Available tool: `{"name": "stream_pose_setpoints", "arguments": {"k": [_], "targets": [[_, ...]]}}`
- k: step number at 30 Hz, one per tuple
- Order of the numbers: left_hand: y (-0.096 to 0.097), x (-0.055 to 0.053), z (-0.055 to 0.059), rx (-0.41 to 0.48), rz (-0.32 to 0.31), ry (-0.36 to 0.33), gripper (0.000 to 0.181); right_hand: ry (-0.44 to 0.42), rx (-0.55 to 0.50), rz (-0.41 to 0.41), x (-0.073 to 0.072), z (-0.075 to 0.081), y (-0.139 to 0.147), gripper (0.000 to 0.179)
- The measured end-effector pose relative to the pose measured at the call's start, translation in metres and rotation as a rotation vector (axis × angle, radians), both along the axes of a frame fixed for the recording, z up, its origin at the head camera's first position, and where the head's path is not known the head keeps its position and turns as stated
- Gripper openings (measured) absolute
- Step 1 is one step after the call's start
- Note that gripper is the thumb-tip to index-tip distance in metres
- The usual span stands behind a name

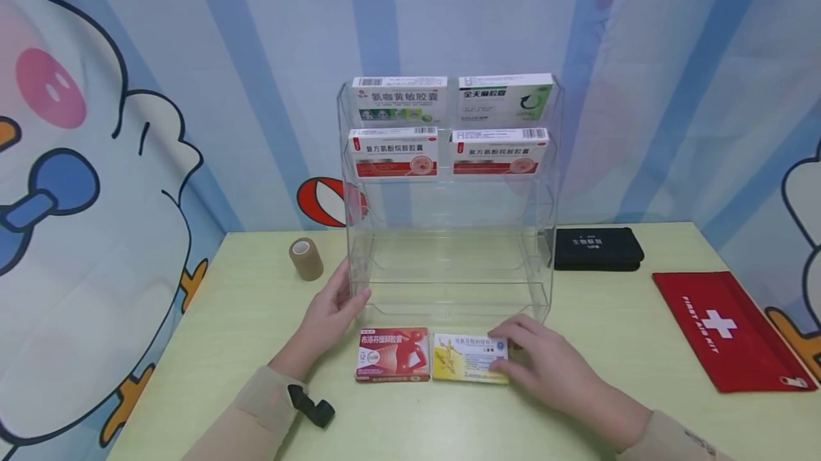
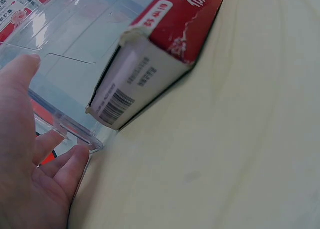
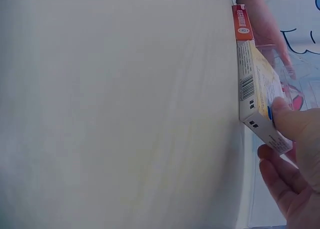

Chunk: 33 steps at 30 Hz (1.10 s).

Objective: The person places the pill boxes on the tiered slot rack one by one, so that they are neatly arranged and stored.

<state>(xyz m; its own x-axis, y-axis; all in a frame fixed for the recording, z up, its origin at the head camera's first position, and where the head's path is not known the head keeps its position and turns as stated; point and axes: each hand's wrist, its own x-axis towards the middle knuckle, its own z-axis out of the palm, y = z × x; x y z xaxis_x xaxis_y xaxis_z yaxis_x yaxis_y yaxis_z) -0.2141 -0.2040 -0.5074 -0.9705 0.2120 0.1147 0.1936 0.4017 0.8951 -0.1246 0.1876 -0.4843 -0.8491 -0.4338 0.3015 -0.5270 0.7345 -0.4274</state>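
Note:
A clear tiered display rack point(image 1: 449, 297) stands on the table. My left hand point(image 1: 330, 315) holds its left side near the bottom; in the left wrist view the thumb point(image 2: 22, 71) lies on one side of the clear wall and the fingers on the other. In front of the rack lie a red medicine box point(image 1: 393, 355) and, right beside it, a yellow and white medicine box point(image 1: 468, 359). My right hand point(image 1: 554, 361) pinches the yellow and white box at its right end, thumb on its printed face in the right wrist view.
Two white-green boxes point(image 1: 400, 100) fill the rack's top tier, two white-red boxes point(image 1: 394, 153) the one below. A brown tape roll point(image 1: 306, 259) stands left of the rack. Right of it lie a black zip case point(image 1: 598, 250) and a red first aid pouch point(image 1: 731, 333).

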Motion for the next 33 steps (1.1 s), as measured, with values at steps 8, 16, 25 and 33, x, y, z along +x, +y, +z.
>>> {"name": "stream_pose_setpoints", "arguments": {"k": [8,16,25,33], "targets": [[0.000,0.001,0.000,0.007,-0.002,0.000,0.080,-0.002,-0.205,0.068,-0.003,0.003,0.001,0.027],[0.000,0.001,0.000,0.009,-0.009,0.010,0.081,0.157,-0.264,0.105,-0.012,0.019,0.003,0.031],[-0.001,0.000,-0.002,0.007,-0.012,0.018,0.081,0.286,-0.253,0.039,-0.027,0.057,0.003,0.031],[-0.001,-0.001,-0.003,0.002,-0.012,0.025,0.080,0.399,-0.316,0.003,-0.046,0.088,-0.005,0.030]]}}
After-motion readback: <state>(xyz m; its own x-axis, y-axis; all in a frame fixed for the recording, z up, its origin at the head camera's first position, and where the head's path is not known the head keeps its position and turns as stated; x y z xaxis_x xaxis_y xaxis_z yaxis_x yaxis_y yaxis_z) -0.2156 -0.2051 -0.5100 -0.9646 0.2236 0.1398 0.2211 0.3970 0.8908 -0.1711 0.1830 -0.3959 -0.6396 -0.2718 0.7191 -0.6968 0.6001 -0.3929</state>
